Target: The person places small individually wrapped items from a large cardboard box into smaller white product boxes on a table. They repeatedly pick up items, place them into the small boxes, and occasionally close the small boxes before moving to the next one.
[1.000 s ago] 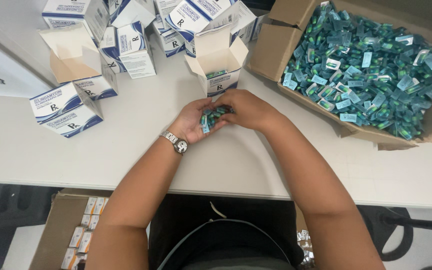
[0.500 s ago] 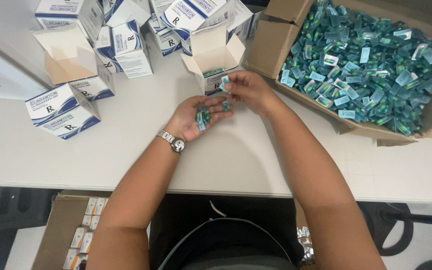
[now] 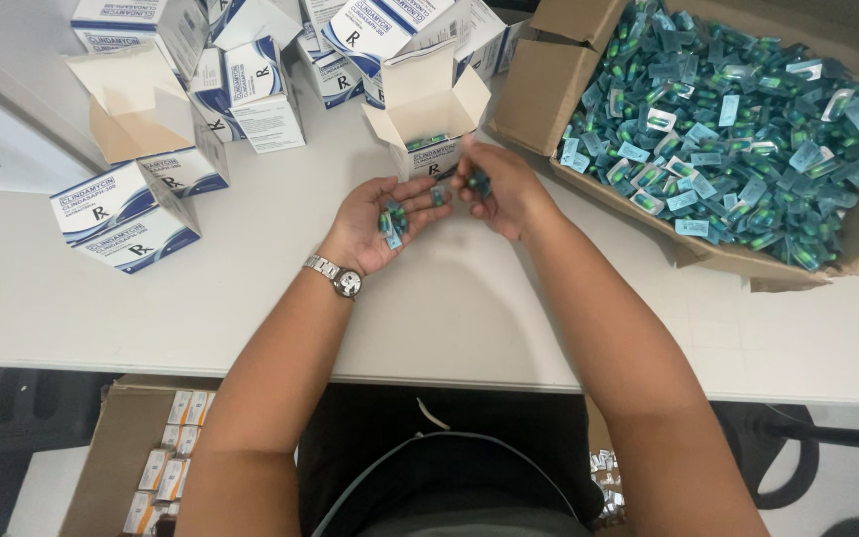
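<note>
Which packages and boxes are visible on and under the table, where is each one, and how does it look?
Open small carton: table centre, before both hands, white, flaps up.
Closed cartons: left side, white with blue bands.
Carton pile: top left, same white and blue.
Large cardboard box: right, brown, full of teal sachets.
Floor box: under the table, brown, holding small packs.
Left hand: a few sachets.
Right hand: a sachet.

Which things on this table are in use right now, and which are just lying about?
In use:
- left hand, palm up, with teal capsule packets
- right hand, fingers pinching a packet
- open small carton
- big cardboard box full of packets

Lying about:
- closed blue-and-white cartons
- empty open carton
- box under the table
</note>
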